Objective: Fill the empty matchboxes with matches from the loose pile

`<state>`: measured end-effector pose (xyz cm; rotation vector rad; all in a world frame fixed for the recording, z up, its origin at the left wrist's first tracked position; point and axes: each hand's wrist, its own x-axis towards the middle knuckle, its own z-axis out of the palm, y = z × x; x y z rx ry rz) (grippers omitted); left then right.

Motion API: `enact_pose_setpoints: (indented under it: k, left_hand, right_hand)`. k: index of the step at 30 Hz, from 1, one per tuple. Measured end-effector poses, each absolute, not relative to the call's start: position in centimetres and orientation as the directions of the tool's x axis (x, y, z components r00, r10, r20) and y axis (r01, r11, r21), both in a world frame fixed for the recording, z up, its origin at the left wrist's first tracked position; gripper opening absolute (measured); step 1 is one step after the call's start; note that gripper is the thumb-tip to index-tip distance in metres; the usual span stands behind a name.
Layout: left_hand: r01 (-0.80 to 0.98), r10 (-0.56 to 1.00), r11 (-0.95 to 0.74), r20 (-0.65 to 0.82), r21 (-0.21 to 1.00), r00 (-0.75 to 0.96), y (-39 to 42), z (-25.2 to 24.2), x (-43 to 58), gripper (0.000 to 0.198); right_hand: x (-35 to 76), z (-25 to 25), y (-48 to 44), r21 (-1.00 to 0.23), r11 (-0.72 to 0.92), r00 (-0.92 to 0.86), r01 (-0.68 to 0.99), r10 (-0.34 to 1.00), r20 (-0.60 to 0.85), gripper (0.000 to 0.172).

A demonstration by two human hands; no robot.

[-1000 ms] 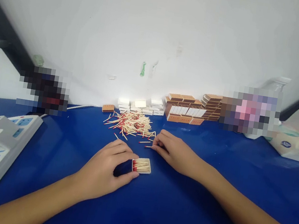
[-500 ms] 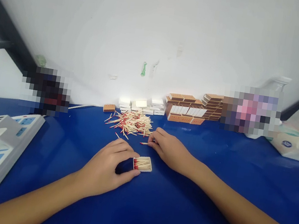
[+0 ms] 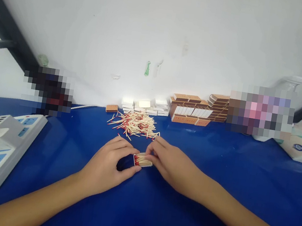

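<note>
Left hand (image 3: pixel 110 162) clamps match tray (image 3: pixel 142 160); right hand (image 3: pixel 170 162), pinched together, overlaps it (orange boxes (image 3: pixel 179 118), print illegible).

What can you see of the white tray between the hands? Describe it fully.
The white tray is small, shallow, rectangular and open-topped, apparently card. It appears to rest level on the blue table, holding pale matches laid lengthwise, red heads toward the left hand. That hand's thumb and forefinger grip its left end. The right hand covers its far right corner; whether they touch is unclear.
</note>
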<state>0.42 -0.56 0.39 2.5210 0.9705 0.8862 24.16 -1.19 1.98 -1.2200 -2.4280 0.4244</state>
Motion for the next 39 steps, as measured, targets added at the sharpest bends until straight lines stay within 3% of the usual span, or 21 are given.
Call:
enact_pose_setpoints:
  k: [4,9,17,26,30,35,39]
  left_hand:
    - [0.498,0.678,-0.733,0.449,0.462,0.582,-0.6,0.5,0.4,0.022]
    - [0.506,0.685,-0.728,0.447,0.463,0.576,-0.7,0.5,0.2,0.025]
    - [0.496,0.689,-0.722,0.436,0.483,0.579,-0.8,0.6,0.3,0.025]
    - [0.494,0.676,-0.733,0.427,0.467,0.6,-0.7,0.4,0.2,0.029]
    - [0.487,0.671,-0.738,0.43,0.467,0.604,-0.6,0.4,0.1,0.031]
    - [0.476,0.668,-0.738,0.422,0.477,0.613,-0.3,0.5,0.1,0.034]
    - [0.47,0.658,-0.748,0.428,0.469,0.62,-0.2,0.6,0.3,0.034]
  right_hand:
    - [24.0,1.8,-1.4,-0.427,0.627,-0.576,0.652,0.776,0.259,0.008]
    - [26.7,1.3,1.1,-0.412,0.502,-0.374,0.76,0.857,0.355,0.01]
    - [28.2,0.4,2.8,-0.426,0.47,-0.386,0.773,0.881,0.273,0.007]
    - [27.0,0.7,1.9,-0.305,0.441,-0.39,0.844,0.895,0.216,0.01]
    - [26.9,0.9,1.8,-0.332,0.457,-0.408,0.825,0.888,0.21,0.01]
    - [25.9,2.1,0.1,-0.465,0.555,-0.499,0.69,0.83,0.25,0.011]
    - [24.8,2.4,-1.6,-0.476,0.6,-0.576,0.644,0.789,0.215,0.009]
